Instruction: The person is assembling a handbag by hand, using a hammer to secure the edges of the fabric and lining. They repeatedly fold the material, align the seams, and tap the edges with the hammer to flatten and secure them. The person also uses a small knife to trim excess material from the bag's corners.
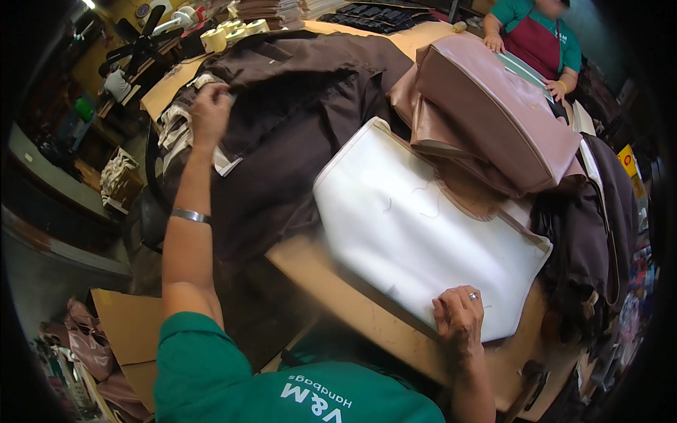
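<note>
Left hand: grip unclear. Right forearm cut off by lower edge, 1 co-worker by top.

**Materials and Surface Finish**

We see a smooth, softly sheened white panel, a glossy, leather-like pink-brown bag, creased, matt dark-brown cloth, a smooth, wood-like tabletop, a polished metal bracelet and matt brown cardboard.

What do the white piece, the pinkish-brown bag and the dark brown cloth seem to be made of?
White piece: perhaps vinyl or coated fabric, smooth, softly shiny; no weave shows.
Pinkish-brown bag: leather or imitation, unclear which; satiny, with highlights where it bends.
Dark brown cloth: probably thin woven fabric, mostly dull, with loose wrinkles.
</note>
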`<action>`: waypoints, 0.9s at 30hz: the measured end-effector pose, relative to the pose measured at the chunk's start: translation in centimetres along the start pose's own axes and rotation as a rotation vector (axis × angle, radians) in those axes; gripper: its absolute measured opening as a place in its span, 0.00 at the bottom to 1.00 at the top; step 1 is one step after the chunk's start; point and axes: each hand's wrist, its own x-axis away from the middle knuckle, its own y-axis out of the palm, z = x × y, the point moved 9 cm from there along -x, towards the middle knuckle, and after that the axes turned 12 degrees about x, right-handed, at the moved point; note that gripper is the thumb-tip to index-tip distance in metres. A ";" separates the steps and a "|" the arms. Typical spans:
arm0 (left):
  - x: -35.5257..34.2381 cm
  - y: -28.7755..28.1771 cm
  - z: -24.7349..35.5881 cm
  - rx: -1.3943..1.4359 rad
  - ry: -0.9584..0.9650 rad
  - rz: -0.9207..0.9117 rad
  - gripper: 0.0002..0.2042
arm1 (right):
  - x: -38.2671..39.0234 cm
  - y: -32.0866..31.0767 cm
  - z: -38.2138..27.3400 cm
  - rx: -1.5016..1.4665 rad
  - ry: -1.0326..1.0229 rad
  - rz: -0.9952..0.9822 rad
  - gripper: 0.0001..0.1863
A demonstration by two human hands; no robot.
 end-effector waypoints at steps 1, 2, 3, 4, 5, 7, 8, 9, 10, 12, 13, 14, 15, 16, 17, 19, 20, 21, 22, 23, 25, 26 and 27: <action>-0.9 -1.7 -1.4 0.330 -0.143 0.123 0.10 | -0.1 0.0 -0.1 -0.009 -0.009 0.007 0.06; -1.2 -2.9 -2.9 0.660 -0.282 0.245 0.09 | -0.2 0.0 -0.2 -0.018 -0.019 0.014 0.06; -1.5 -4.3 -2.1 0.782 -0.194 0.336 0.08 | -0.2 0.2 -0.1 -0.036 -0.013 0.008 0.07; -1.5 -4.0 1.2 0.699 -0.127 0.256 0.08 | -0.1 0.3 0.2 -0.042 0.006 0.000 0.07; -1.0 -3.7 4.7 0.613 -0.058 0.179 0.08 | 0.0 0.2 0.4 -0.049 0.024 -0.007 0.08; 2.6 -2.6 15.0 0.202 0.307 0.020 0.08 | -0.4 -1.0 0.3 -0.113 0.088 0.062 0.14; 6.5 -1.0 20.1 -0.123 0.595 -0.055 0.08 | -0.7 -1.4 0.3 -0.140 0.117 0.093 0.17; 9.9 0.3 23.0 -0.121 0.677 -0.149 0.07 | -1.1 -1.7 -0.2 -0.149 0.067 0.112 0.28; 13.6 1.4 25.2 -0.115 0.811 -0.262 0.09 | -2.4 -2.8 -1.5 -0.123 0.027 0.161 0.31; 20.7 2.3 28.6 0.133 1.057 -0.395 0.09 | -5.2 -4.2 -4.7 -0.130 -0.031 0.211 0.36; 22.5 2.8 29.1 0.320 0.988 -0.486 0.11 | -6.5 -4.3 -5.9 -0.176 -0.072 0.220 0.36; 23.5 3.3 28.9 0.364 0.922 -0.556 0.13 | -7.4 -4.2 -6.8 -0.249 -0.127 0.216 0.34; 23.4 2.7 28.5 0.432 0.898 -0.478 0.15 | -7.3 -3.1 -6.8 -0.278 -0.165 0.176 0.32; 23.2 2.1 28.0 0.499 0.872 -0.400 0.19 | -7.3 -2.1 -7.0 -0.306 -0.204 0.136 0.30; 22.9 2.4 27.2 0.539 0.775 -0.401 0.22 | -7.4 -2.5 -6.9 -0.302 -0.220 0.187 0.23; 22.4 2.5 25.1 0.621 0.567 -0.407 0.28 | -7.1 -3.0 -4.3 -0.448 -0.033 0.214 0.18; 22.9 2.7 25.1 0.338 0.625 -0.485 0.29 | -6.9 -3.4 -2.9 -0.516 0.065 0.230 0.16; 23.1 2.4 23.9 0.225 0.624 -0.437 0.26 | -6.8 -5.7 -2.5 -0.587 0.066 0.347 0.09; 23.3 2.3 22.6 0.131 0.623 -0.399 0.23 | -6.0 -7.1 -1.7 -0.611 0.094 0.424 0.08; 23.1 1.7 21.0 0.066 0.576 -0.405 0.20 | -5.4 -8.0 -1.1 -0.706 0.125 0.464 0.08; 22.5 0.6 19.1 0.036 0.506 -0.452 0.14 | -3.7 -9.4 -0.2 -0.761 0.145 0.454 0.08; 21.9 -0.1 19.5 0.062 0.480 -0.484 0.11 | -2.3 -8.6 0.3 -0.708 0.228 0.322 0.10; 21.6 -0.4 20.3 0.016 0.522 -0.523 0.11 | -1.5 -8.8 0.2 -0.735 0.218 0.314 0.11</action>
